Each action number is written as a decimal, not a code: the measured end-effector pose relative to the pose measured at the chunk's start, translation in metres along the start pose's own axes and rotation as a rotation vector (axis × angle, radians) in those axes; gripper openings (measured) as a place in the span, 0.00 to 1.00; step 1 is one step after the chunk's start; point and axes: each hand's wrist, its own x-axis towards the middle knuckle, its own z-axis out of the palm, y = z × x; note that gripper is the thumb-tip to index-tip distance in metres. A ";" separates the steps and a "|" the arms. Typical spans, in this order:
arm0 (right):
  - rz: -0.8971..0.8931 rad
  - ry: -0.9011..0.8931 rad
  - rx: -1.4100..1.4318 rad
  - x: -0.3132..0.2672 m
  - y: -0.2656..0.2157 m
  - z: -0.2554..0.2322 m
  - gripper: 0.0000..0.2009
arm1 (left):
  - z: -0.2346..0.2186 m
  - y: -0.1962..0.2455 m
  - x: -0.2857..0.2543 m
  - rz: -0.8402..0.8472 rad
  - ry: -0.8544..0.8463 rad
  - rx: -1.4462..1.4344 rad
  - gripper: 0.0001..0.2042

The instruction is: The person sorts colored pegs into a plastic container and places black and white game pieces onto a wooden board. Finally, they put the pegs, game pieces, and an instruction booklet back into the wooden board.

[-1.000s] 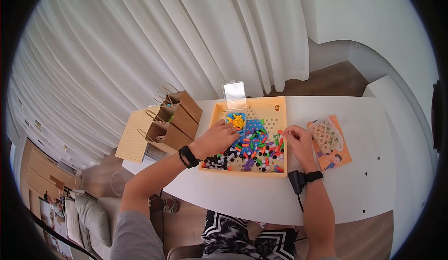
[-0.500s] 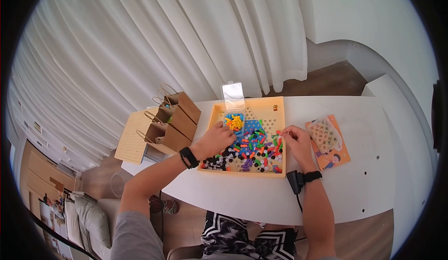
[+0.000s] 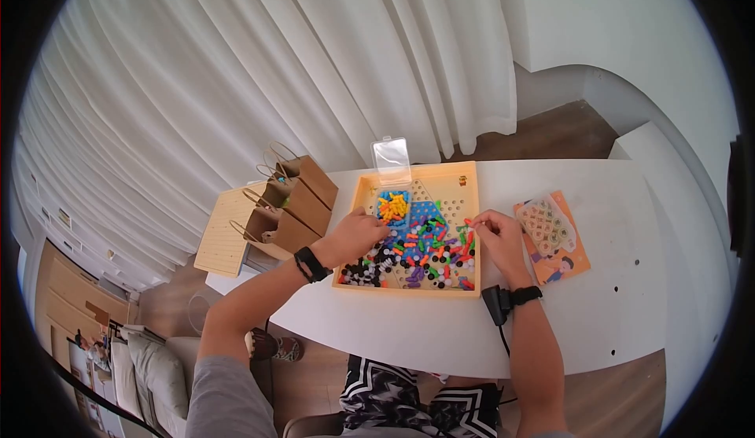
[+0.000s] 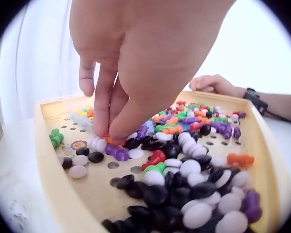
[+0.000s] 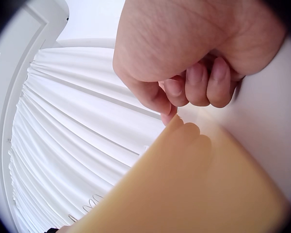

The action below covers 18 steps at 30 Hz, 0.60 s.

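Left hand (image 3: 358, 235): pinching orange pawn (image 4: 117, 142)
Right hand (image 3: 504, 237): curling at wooden tray rim (image 3: 477, 194); cannot tell grip
Emblem (image 3: 462, 180): appearing illegibly small

Lighting bright and diffuse; source not visible. Head view: strong fisheye curvature, black edges, pale sheen on the lid (image 3: 392, 161). Left wrist view: upper right overexposed. Right wrist view: curtain (image 5: 82, 116) near-white; tray (image 5: 199, 189) blurred, carrying soft scalloped shadows.

Head looks down; wrist views close; tray (image 3: 409, 290) shared.
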 end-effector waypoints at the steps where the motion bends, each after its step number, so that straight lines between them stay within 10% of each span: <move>1: -0.005 0.004 -0.007 0.000 -0.001 0.000 0.04 | 0.003 -0.004 -0.001 0.001 -0.001 -0.001 0.13; 18: 0.004 0.002 -0.001 0.000 -0.001 0.001 0.04 | 0.007 -0.003 -0.008 0.042 0.180 0.034 0.05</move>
